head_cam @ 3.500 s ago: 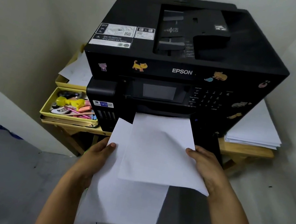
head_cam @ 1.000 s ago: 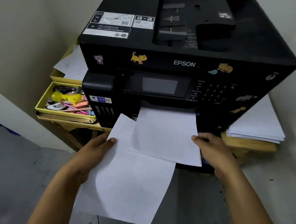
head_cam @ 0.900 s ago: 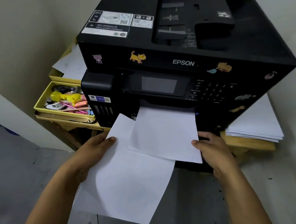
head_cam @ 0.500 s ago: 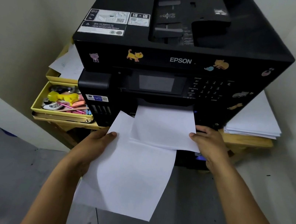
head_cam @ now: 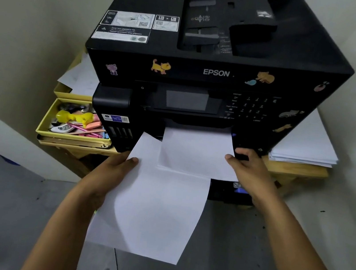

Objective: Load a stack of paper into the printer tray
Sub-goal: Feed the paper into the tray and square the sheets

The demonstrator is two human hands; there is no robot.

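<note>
Pale walls close in a narrow corner, and a grey floor (head_cam: 8, 213) lies below. Against the corner stands a wooden table (head_cam: 295, 168), and on it sits a black Epson printer (head_cam: 214, 73) with small animal stickers (head_cam: 160, 66) along its front. To the left of the printer a yellow drawer (head_cam: 45, 122) is pulled open and holds pens and other small colourful items. Above this drawer some loose white sheets (head_cam: 81, 77) lie. On the right side of the table, just beside the printer, rests a pile of white paper (head_cam: 306, 145).

At the lower front of the printer the tray (head_cam: 233, 193) sticks out toward the person. A stack of paper (head_cam: 195, 154) lies on it, with its far end already under the printer body. The right hand (head_cam: 252, 172) is at the right edge of this stack, the thumb on top of the sheets; the other fingers curl at the edge and reach down on the dark tray side, so I cannot tell how firmly they grip.

The left hand (head_cam: 110, 171) holds a second sheet (head_cam: 153, 210) by its left edge, thumb on top and fingers hidden underneath. This sheet hangs lower and closer to the person, turned at an angle, and its upper part goes under the stack in the tray.
</note>
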